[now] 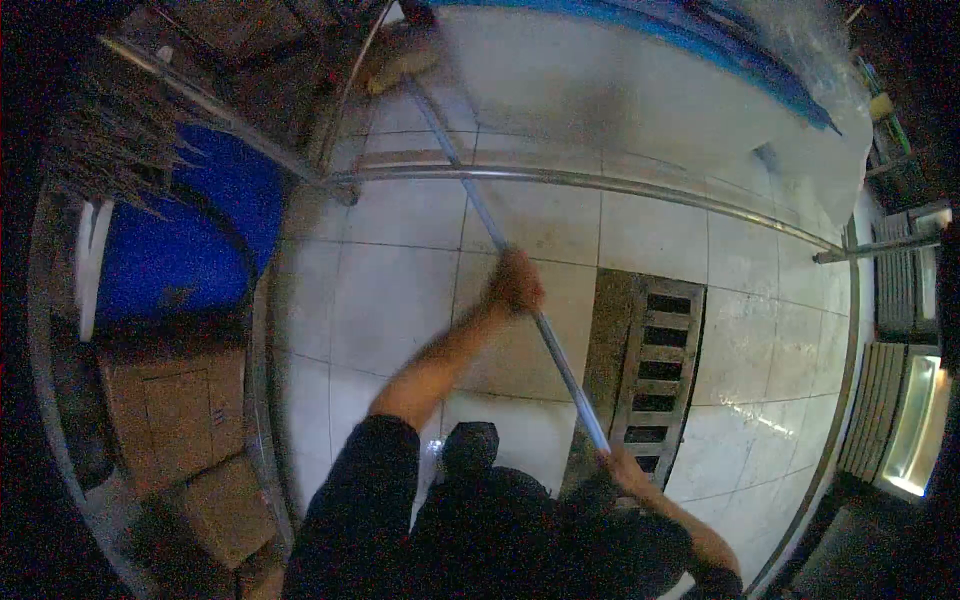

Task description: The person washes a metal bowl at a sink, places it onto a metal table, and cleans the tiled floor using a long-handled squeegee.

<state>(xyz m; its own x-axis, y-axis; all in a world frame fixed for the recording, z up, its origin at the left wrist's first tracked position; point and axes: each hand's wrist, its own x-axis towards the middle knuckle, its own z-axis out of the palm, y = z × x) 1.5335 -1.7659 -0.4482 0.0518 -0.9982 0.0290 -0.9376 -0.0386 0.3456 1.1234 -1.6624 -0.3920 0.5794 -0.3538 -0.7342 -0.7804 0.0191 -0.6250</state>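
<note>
Pale tiles cover the floor of a dim room, and a slotted drain grate is set into it. Nearest the body, by the near end of the grate, the right hand is wrapped around the lower end of a long pole; its fingertips are too dark to make out. From that grip the pole slants forward and leftward, away from the grate. Level with the grate's far end and to its left, the left hand is closed in a fist about the shaft, its outline slightly blurred. Beyond the grate, a metal rail runs crosswise and the pole crosses its line, though whether over or under I cannot tell. Farthest along, well past the grate and to its left, sits the pole's yellowish head, too blurred to tell brush from pad. That head lies ahead and to the left of both hands, nearly in line with the shaft, and the left hand is the nearer to it.
</note>
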